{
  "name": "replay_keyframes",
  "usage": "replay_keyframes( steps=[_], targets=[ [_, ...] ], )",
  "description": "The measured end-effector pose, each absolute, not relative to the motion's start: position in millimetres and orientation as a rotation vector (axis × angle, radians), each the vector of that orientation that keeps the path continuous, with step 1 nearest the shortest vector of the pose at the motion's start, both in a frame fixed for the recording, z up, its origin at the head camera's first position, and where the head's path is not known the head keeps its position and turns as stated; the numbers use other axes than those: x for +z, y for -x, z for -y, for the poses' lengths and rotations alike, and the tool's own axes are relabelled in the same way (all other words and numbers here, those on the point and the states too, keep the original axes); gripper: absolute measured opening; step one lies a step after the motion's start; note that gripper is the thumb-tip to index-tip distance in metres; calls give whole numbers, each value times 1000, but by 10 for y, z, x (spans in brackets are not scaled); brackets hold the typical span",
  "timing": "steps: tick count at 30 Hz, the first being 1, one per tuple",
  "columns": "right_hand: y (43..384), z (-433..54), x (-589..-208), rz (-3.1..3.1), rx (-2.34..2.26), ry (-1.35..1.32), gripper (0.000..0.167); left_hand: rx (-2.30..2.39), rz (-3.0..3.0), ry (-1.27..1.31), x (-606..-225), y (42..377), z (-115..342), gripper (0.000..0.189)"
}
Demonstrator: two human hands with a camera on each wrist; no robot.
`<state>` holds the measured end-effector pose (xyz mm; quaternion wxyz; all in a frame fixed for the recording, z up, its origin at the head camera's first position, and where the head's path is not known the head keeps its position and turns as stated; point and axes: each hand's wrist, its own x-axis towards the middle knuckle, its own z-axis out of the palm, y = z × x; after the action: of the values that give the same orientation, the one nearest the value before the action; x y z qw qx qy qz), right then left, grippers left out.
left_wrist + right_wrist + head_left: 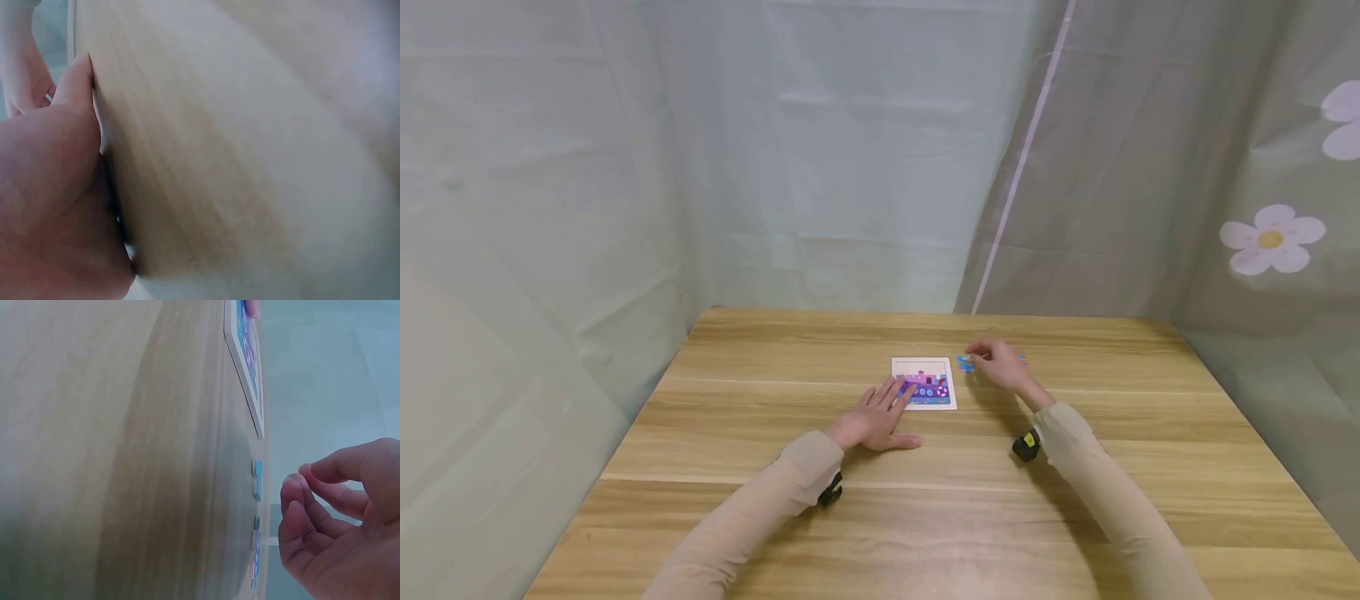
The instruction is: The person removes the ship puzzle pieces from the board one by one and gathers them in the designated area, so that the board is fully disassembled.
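A white-framed puzzle board lies on the table, its picture of a purple and pink boat filled in low down and pale along the top. My left hand rests with fingers spread over the board's lower left part, thumb out on the wood. To the board's right are several blue puzzle pieces, seen edge-on as thin puzzle pieces in the right wrist view. Above them hovers my right hand, fingers bent and thumb tip close against the fingertips. I cannot tell whether a piece is between them.
The wood-grain table reaches to a pale curtain behind and at both sides. Black wrist cameras sit under both sleeves. More blue pieces show partly behind the right hand.
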<state>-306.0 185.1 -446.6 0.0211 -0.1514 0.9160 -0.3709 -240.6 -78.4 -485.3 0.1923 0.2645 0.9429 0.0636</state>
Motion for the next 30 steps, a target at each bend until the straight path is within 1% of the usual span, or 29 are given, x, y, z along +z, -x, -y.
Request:
replay_keyframes(
  steps=[14, 30],
  targets=[
    [3084, -1829, -4499, -2770, -1113, 560, 26, 169, -2657, -739, -4856, 2401, 785, 101],
    [3109, -1741, -4471, -2741, -1093, 681, 18, 160, -2645, -716, -4805, 2379, 769, 100]
  ],
)
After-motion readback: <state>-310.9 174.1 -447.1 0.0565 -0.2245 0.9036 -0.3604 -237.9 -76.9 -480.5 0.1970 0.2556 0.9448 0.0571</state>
